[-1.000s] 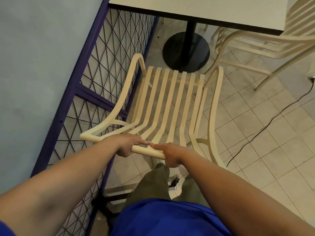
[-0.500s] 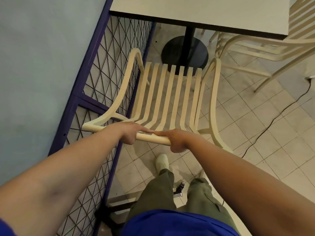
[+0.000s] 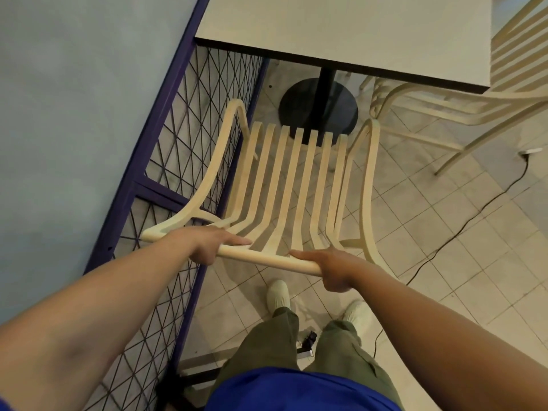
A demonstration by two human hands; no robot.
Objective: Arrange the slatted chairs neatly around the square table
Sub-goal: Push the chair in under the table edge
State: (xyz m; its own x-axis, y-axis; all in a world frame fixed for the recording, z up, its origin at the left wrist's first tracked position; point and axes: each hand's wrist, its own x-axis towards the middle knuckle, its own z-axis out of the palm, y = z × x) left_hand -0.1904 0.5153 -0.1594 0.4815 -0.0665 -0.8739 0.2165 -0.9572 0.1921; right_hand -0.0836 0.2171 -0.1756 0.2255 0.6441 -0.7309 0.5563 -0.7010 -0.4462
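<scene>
Chair (image 3: 296, 179): seat faces tabletop (image 3: 341, 34), beside mesh fence (image 3: 184, 149). Your L hand (image 3: 204, 246) & R hand (image 3: 332, 266), fingers (image 3: 333, 284) clenched on its top rail (image 3: 267, 256), sit apart, prob. to steer it in straight.

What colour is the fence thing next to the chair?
The fence has a purple frame with black criss-cross wire, best seen in the head view.

The pale tiled floor (image 3: 444, 292) carries a round black table base (image 3: 299, 114) far centre, a chair (image 3: 297, 179) just nearer, a second chair (image 3: 444, 114) far right, a black cable (image 3: 444, 244) trailing right, and white shoes (image 3: 278, 293) nearest.
</scene>
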